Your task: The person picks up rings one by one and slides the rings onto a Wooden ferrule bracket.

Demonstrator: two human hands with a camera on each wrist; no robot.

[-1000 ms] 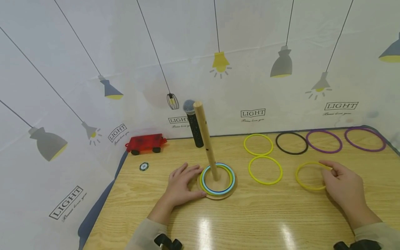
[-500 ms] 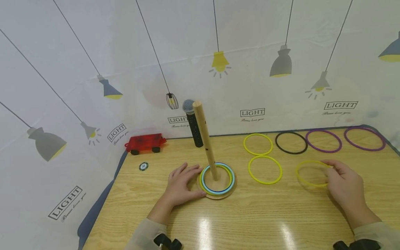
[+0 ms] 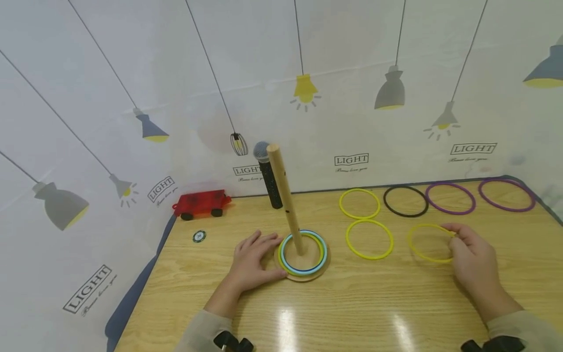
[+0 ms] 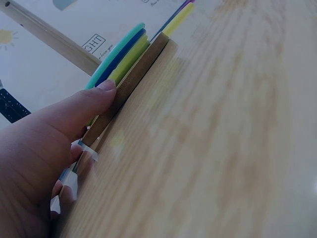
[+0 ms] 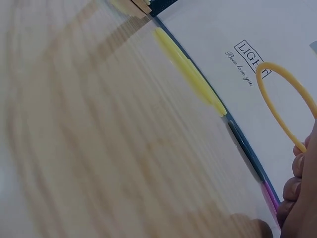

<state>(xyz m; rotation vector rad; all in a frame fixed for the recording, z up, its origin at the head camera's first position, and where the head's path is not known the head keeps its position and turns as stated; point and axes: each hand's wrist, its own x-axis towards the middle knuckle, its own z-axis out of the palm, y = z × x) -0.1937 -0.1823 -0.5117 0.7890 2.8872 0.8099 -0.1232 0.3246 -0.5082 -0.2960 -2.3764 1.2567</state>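
A wooden peg stand, with its upright post (image 3: 284, 190) on a round base (image 3: 303, 278), stands at the centre of the head view. A light blue ring (image 3: 325, 252) lies over a yellow-green ring around the post's foot. My left hand (image 3: 255, 261) rests beside the stand, fingers spread, thumb (image 4: 101, 94) and forefinger touching the base's left side. At the right, my right hand (image 3: 475, 254) pinches the edge of a yellow ring (image 3: 409, 239). In the right wrist view that ring (image 5: 275, 117) shows above the table, while the hand is partly cut off.
Two yellow rings (image 3: 347, 239) lie right of the stand. A black ring (image 3: 385, 200) and two purple rings (image 3: 427, 198) line the back edge. A microphone (image 3: 270, 181) stands behind the post. At the left are a red toy cart (image 3: 202, 203) and a round chip (image 3: 199, 236).
My right hand has lifted the yellow ring off the table and shifted slightly left with it. The left hand stays against the base. The head view has turned slightly.
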